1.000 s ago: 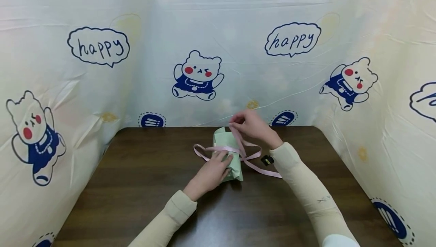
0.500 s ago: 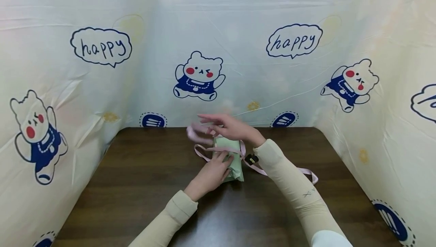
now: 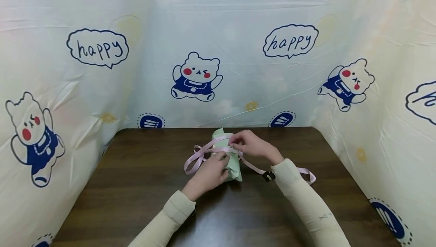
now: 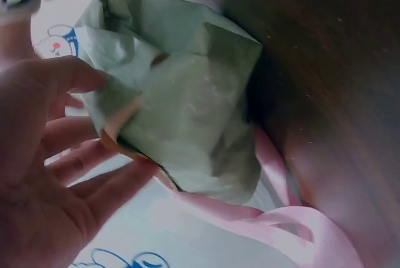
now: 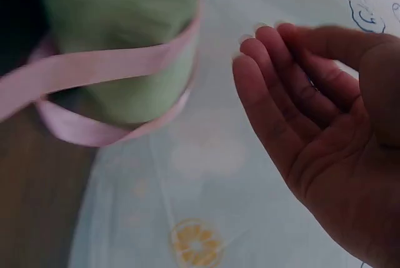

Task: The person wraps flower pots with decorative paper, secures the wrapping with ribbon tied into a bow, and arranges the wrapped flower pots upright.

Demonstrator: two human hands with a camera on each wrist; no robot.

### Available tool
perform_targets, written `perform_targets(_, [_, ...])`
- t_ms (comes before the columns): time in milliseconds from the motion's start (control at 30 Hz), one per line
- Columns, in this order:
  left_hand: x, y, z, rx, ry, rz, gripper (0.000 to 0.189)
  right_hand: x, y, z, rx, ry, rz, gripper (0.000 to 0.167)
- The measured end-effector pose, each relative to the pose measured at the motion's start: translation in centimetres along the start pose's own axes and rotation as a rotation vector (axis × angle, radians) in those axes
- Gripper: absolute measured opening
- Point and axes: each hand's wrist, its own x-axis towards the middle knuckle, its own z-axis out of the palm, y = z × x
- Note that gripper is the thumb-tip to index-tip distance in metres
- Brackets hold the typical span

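Observation:
A small package in pale green paper [image 3: 235, 167] lies on the table, a pink ribbon [image 3: 250, 166] around its middle. My left hand [image 3: 207, 172] rests on its near left side; in the left wrist view the spread fingers [image 4: 119, 187] and thumb touch the folded paper end. Over the package's far right side is my right hand [image 3: 253, 145], thumb close to the index finger. The right wrist view shows its fingers [image 5: 269, 93] loosely bent, apart from the ribbon band [image 5: 94, 71], with nothing between them. A ribbon loop [image 3: 192, 163] hangs to the left.
The dark wooden table [image 3: 136, 186] is bordered at the back and sides by a printed cloth curtain [image 3: 238, 69]. Another ribbon length [image 3: 308, 173] lies on the table past the right forearm. A small black device [image 3: 268, 176] sits at the right wrist.
My right hand has swept left over the package with the ribbon, let it go and come back right and lower. A ribbon loop now lies left of the package. The left hand stays put.

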Motion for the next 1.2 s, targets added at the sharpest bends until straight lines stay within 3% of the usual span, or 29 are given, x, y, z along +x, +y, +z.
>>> perform_targets(100, [0.0, -0.6, 0.0, -0.109, 0.029, -0.024, 0.028, -1.6, 0.8, 1.2, 0.02, -0.014, 0.003, 0.012])
perform_targets(267, [-0.2, -1.7, 0.3, -0.252, 0.094, -0.03, 0.027, -3.0, 1.3, 3.0, 0.04, -0.012, -0.025, 0.033])
perform_targets(367, [-0.4, -2.0, 0.3, -0.31, 0.112, -0.022, 0.03, -3.0, 1.2, 4.0, -0.018, 0.027, -0.048, 0.041])
perform_targets(467, [-0.6, -2.2, 0.1, -0.381, 0.111, -0.015, 0.031, -2.8, 1.0, 4.8, -0.105, 0.076, -0.052, 0.043])
perform_targets(633, [-0.9, -2.3, -0.4, -0.48, 0.061, -0.043, 0.038, -2.5, 0.2, 5.9, -0.177, 0.112, 0.024, 0.049])
perform_targets(867, [-1.0, -2.6, -0.5, -0.568, 0.005, -0.109, 0.041, -2.8, -0.5, 7.4, -0.302, 0.191, 0.063, 0.052])
perform_targets(1000, [-0.9, -3.1, -0.1, -0.57, 0.04, -0.125, 0.043, -3.0, -1.1, 8.0, -0.387, 0.265, 0.048, 0.045])
perform_targets(1200, [-0.5, -4.1, 0.0, -0.609, 0.112, -0.118, 0.035, -3.1, -2.1, 7.9, -0.508, 0.253, 0.056, 0.04])
